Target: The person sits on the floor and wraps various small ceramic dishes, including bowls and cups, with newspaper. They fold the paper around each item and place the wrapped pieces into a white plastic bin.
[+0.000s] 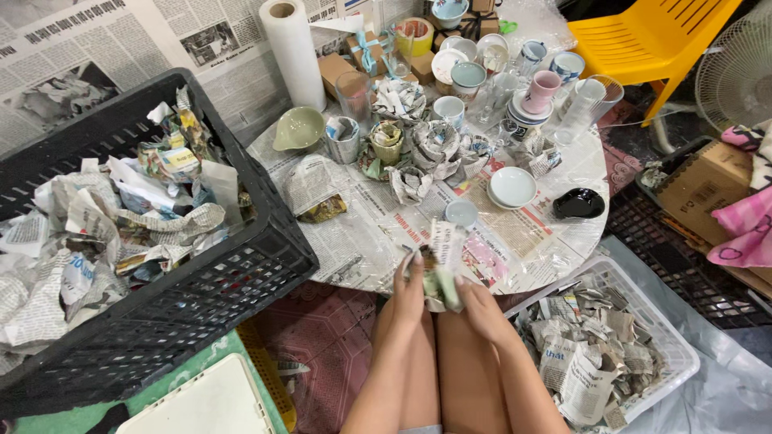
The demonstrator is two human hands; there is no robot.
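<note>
Holding a small pale-green object [441, 283] half swathed in crumpled newspaper, we pinch it between the left hand [410, 291] and right hand [474, 301], at the tabletop [579, 233] edge over our knees. Probably a ceramic cup, though the paper hides its form. We judge the wrapping is in hand; careful peeling comes next. Glazed cups [466, 78] stand beyond.

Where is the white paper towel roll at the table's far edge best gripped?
Around the middle of the paper towel roll, from its open right side. It stands upright, a tall plain cylinder; the black crate crowds its left. This is a judgement from one view.
</note>
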